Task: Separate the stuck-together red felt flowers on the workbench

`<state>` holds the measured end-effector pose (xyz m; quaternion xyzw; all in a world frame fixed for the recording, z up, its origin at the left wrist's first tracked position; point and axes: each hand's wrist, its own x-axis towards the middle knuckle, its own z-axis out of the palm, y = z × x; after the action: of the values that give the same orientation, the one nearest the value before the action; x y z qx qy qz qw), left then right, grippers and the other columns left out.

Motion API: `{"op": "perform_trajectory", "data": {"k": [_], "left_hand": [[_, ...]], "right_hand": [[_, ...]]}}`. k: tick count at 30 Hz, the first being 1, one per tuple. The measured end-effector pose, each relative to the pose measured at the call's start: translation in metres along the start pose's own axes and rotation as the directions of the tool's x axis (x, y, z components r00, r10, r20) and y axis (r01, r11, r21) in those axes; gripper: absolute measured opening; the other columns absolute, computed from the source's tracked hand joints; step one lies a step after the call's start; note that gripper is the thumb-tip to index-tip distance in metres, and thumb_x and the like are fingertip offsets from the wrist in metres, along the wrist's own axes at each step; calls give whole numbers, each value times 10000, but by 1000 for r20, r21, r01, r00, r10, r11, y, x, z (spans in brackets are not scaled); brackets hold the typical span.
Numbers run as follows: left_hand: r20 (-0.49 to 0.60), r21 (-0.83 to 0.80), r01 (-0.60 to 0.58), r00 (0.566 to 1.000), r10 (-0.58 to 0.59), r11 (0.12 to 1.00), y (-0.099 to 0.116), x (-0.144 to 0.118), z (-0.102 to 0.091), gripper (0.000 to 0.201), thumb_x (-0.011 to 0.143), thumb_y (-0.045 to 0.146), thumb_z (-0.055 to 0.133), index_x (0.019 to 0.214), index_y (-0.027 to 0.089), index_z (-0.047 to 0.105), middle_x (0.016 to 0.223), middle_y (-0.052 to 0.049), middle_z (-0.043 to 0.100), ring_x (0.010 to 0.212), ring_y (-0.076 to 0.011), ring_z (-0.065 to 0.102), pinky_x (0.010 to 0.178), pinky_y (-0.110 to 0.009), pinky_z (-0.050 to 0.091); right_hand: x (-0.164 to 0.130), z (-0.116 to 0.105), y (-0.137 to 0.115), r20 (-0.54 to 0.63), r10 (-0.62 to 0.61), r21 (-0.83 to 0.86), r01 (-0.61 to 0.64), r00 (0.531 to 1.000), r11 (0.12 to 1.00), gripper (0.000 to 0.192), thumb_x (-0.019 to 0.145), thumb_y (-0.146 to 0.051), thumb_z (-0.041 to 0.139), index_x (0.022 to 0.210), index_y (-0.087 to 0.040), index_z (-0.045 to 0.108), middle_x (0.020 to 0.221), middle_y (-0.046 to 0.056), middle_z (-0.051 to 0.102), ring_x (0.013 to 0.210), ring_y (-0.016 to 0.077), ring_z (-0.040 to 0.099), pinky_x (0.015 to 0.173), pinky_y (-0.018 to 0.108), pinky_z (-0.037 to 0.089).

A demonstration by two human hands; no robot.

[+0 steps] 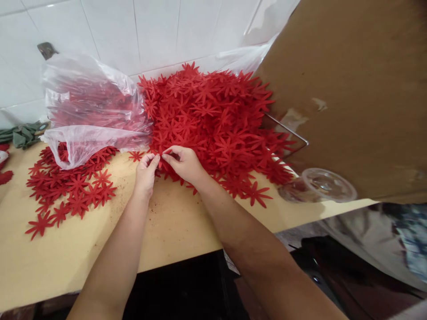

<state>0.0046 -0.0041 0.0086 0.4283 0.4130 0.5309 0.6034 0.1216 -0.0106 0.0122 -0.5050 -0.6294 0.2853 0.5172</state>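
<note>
A big heap of red flower-shaped cutouts (pixel 213 111) lies on the pale wooden table (pixel 173 231) against the tiled wall. My left hand (pixel 146 171) and my right hand (pixel 183 162) meet at the heap's near edge. Both pinch the same red cutout (pixel 161 156) between thumb and fingertips. A smaller spread of red cutouts (pixel 71 186) lies flat on the table to the left of my left arm.
A clear plastic bag (pixel 88 111) holding more red cutouts sits at the back left. A large brown cardboard sheet (pixel 353 89) leans in from the right, above a clear plastic lid (pixel 328 184). Green pieces (pixel 23 133) lie at the far left edge.
</note>
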Motion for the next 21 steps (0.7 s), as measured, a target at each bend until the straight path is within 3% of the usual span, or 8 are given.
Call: {"op": "perform_trajectory", "data": {"k": [5, 8, 11, 14, 18, 21], "left_hand": [[-32, -34, 17, 999, -19, 999, 3, -1, -2, 204, 705, 336, 598, 818, 170, 558, 609, 37, 518, 490, -54, 448, 455, -184, 325], [-30, -61, 21, 999, -22, 998, 2, 0, -4, 208, 717, 359, 586, 802, 169, 575, 627, 26, 525, 496, -60, 457, 447, -188, 322], [42, -56, 37, 999, -35, 998, 1, -2, -2, 254, 691, 389, 615, 824, 174, 594, 666, 20, 550, 518, -60, 470, 474, -194, 338], [101, -59, 30, 995, -24, 998, 1, -4, 2, 272, 644, 391, 663, 787, 172, 589, 664, 28, 557, 546, -54, 471, 538, -194, 366], [21, -26, -38, 999, 38, 999, 1, -4, 5, 216, 634, 343, 675, 683, 157, 576, 602, 41, 539, 560, -47, 456, 578, -183, 365], [-4, 4, -48, 999, 48, 999, 2, -3, 5, 173, 660, 309, 652, 650, 153, 576, 554, 47, 514, 535, -46, 436, 551, -180, 349]], "right_hand": [[4, -12, 4, -216, 8, -21, -13, 976, 1000, 274, 785, -337, 478, 569, -189, 399, 503, -54, 360, 487, 73, 332, 499, 237, 268], [4, -15, 4, -267, 22, -47, -36, 963, 998, 370, 802, -384, 450, 522, -200, 292, 498, -60, 258, 485, 66, 259, 489, 246, 212], [2, -11, 1, -209, 39, -18, -44, 977, 999, 391, 793, -392, 455, 508, -204, 264, 496, -64, 228, 480, 63, 240, 482, 244, 208], [1, -6, -4, -112, 14, 30, -11, 994, 999, 331, 747, -363, 515, 525, -198, 333, 510, -64, 289, 488, 63, 286, 487, 234, 251], [1, -4, -9, 3, 51, 146, -51, 999, 988, 239, 700, -369, 558, 601, -177, 455, 573, -42, 414, 535, 74, 378, 519, 234, 320], [0, -6, -12, 58, 75, 195, -85, 995, 977, 294, 704, -413, 557, 570, -178, 442, 548, -50, 384, 520, 67, 347, 507, 232, 299]]}}
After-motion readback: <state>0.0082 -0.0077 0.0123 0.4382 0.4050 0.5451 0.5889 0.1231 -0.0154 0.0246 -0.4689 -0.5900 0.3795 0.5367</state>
